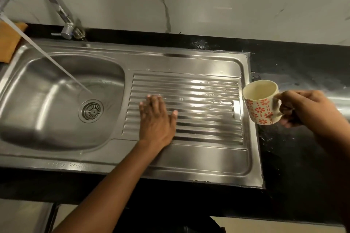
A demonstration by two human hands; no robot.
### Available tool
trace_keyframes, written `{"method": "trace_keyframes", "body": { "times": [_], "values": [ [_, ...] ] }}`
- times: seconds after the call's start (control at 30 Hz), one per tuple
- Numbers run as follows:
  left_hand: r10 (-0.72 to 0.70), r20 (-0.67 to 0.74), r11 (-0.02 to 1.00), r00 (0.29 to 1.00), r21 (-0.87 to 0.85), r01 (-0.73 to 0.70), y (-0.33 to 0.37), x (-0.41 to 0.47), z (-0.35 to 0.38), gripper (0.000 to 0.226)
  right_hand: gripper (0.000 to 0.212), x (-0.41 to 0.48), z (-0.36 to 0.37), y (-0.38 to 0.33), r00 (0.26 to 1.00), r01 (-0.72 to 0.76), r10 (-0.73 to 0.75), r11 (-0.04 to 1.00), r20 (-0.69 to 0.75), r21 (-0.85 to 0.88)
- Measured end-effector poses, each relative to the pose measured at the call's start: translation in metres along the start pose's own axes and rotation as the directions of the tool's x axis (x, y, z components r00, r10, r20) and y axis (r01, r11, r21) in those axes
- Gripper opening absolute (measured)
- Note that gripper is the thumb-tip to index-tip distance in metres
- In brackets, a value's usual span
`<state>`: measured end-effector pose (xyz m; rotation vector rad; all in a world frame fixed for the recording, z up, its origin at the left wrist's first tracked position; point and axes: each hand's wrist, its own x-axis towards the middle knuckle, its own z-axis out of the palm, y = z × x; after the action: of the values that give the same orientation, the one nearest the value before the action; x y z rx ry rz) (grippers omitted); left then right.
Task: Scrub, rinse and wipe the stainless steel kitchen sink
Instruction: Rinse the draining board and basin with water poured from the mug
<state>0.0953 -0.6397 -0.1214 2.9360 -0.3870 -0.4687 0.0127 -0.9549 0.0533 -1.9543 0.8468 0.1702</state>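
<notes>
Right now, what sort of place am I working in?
Most likely a home kitchen: a stainless steel sink with ribbed drainboard, a running tap, and a patterned mug.

The left hand lies flat, palm down, fingers straight and together pointing toward 12 o'clock, thumb spread toward 2 o'clock, its bare forearm reaching in from 7 o'clock. The right hand, at 3 o'clock, curls its fingers round the handle of a mug.
</notes>
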Motion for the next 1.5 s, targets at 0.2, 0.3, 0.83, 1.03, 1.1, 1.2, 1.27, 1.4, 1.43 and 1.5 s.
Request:
{"method": "trace_keyframes", "body": {
  "times": [0.2, 0.3, 0.83, 1.03, 1.1, 1.2, 1.27, 1.4, 1.43, 1.5],
  "values": [
    [0.419, 0.059, 0.904, 0.906, -0.119, -0.410, 0.132, -0.002, 0.031, 0.074, 0.032, -0.002, 0.000, 0.008, 1.000, 0.011, -0.012, 0.999, 0.026, 0.035],
    [0.497, 0.053, 0.864, 0.866, -0.126, -0.488, 0.169, 0.009, 0.036, 0.073, 0.036, -0.001, -0.002, 0.012, 0.999, 0.017, -0.018, 0.999, 0.027, 0.043],
    [-0.057, -0.060, 0.998, 0.997, -0.005, 0.056, -0.029, 0.083, -0.013, 0.080, 0.030, 0.033, 0.026, -0.019, 0.994, 0.094, -0.093, 0.995, 0.064, -0.013],
    [-0.159, -0.004, 0.987, 0.987, -0.008, 0.159, -0.047, 0.091, -0.022, 0.089, 0.033, 0.042, 0.043, -0.039, 0.987, 0.135, -0.134, 0.991, 0.086, -0.008],
    [-0.102, 0.004, 0.995, 0.995, -0.010, 0.102, -0.021, 0.093, -0.021, 0.089, 0.033, 0.043, 0.047, -0.042, 0.989, 0.128, -0.127, 0.992, 0.078, -0.005],
    [0.115, -0.014, 0.993, 0.993, -0.035, -0.116, 0.028, 0.100, -0.016, 0.081, 0.030, 0.048, 0.049, -0.047, 0.990, 0.123, -0.120, 0.992, 0.073, -0.029],
    [0.267, 0.014, 0.963, 0.964, -0.040, -0.266, 0.062, 0.107, -0.011, 0.078, 0.026, 0.053, 0.047, -0.051, 0.993, 0.104, -0.098, 0.991, 0.065, -0.082],
    [0.405, 0.068, 0.913, 0.912, 0.027, -0.407, 0.098, 0.126, -0.004, 0.073, 0.020, 0.074, 0.050, -0.064, 0.990, 0.138, -0.140, 0.920, 0.023, -0.365],
    [0.408, 0.066, 0.911, 0.911, 0.034, -0.410, 0.099, 0.130, -0.006, 0.073, 0.021, 0.080, 0.053, -0.068, 0.985, 0.165, -0.172, 0.869, 0.029, -0.466],
    [0.394, 0.050, 0.917, 0.918, 0.054, -0.396, 0.091, 0.137, -0.008, 0.073, 0.030, 0.097, 0.063, -0.075, 0.973, 0.207, -0.226, 0.745, 0.052, -0.635]
  ]
}}
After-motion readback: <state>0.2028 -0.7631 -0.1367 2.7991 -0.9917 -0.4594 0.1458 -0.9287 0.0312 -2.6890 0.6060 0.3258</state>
